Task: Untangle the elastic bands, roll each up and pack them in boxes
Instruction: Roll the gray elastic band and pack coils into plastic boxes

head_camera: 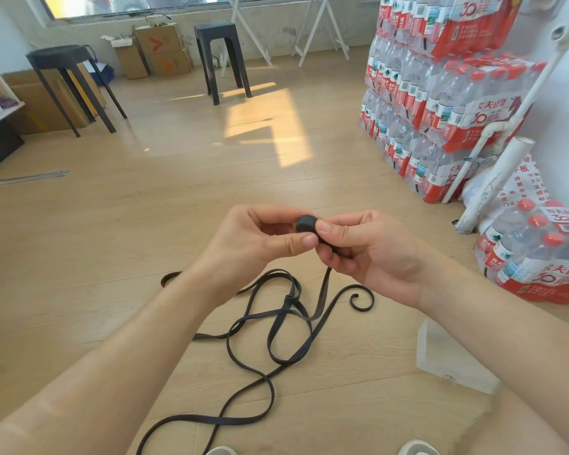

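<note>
Your left hand (260, 239) and right hand (368, 251) pinch a small rolled coil of black elastic band (307, 223) between their fingers, above the floor (178, 198). Its loose tail (322, 290) hangs down to the tangled band (276, 323) lying there, near a clear plastic box (454, 359).

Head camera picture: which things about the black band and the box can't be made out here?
1. The roll: head view, fingers of the left hand and right hand cover most of it; its thickness is hidden.
2. The loose band on the floor: passes under the left forearm and off the bottom edge; one band or several, unclear.
3. The clear box: the right forearm covers one side; contents unclear.
</note>
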A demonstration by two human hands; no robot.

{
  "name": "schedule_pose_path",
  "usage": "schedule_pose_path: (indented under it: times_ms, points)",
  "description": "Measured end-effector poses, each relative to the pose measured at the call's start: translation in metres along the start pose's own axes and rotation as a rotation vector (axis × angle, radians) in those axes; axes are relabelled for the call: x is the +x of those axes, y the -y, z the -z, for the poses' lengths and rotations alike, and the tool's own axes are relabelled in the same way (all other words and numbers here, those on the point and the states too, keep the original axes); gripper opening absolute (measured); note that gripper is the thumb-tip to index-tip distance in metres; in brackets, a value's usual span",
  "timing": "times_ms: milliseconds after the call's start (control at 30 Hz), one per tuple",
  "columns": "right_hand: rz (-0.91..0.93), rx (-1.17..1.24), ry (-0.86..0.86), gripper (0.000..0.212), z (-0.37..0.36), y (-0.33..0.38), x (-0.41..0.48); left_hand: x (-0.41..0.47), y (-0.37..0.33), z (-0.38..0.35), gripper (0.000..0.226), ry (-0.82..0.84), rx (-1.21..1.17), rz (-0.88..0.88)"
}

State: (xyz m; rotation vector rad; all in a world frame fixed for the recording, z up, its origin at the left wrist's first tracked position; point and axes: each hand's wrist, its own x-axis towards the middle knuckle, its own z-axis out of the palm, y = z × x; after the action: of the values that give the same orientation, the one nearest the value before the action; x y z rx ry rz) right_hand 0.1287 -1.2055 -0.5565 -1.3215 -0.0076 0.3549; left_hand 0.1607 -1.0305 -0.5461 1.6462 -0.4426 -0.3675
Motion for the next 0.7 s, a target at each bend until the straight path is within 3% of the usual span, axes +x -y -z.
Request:
schedule_pose_path:
  times_ms: [100, 300, 500, 600, 700]
  points:
    - [-0.029, -0.013, 0.078, 0.017, 0.0015, 0.0027, -0.0019, 0.0017, -0.0009, -0.0036, 0.018, -0.042, 0.072, -0.085]
    - [-0.106, -0.315, 0.01, 0.047, 0.0005, 0.0062, -0.0014, 0.004, -0.004, 0.0016, 0.019, -0.081, 0.627, -0.244]
    - [-0.044, -0.446, -0.045, 0.038, -0.0008, 0.0024, -0.0015, 0.0058, 0.0008, 0.0021, 0.018, -0.051, 0.91, -0.403]
    - [-0.029, -0.416, -0.024, 0.034, 0.0011, 0.0011, -0.0008, 0.0055, 0.0029, 0.0011, 0.018, -0.049, 0.881, -0.393]
    - [-0.031, -0.328, 0.041, 0.031, 0.0051, 0.0006, -0.0006, 0.0032, -0.0003, 0.0014, 0.019, -0.038, 0.553, -0.16]
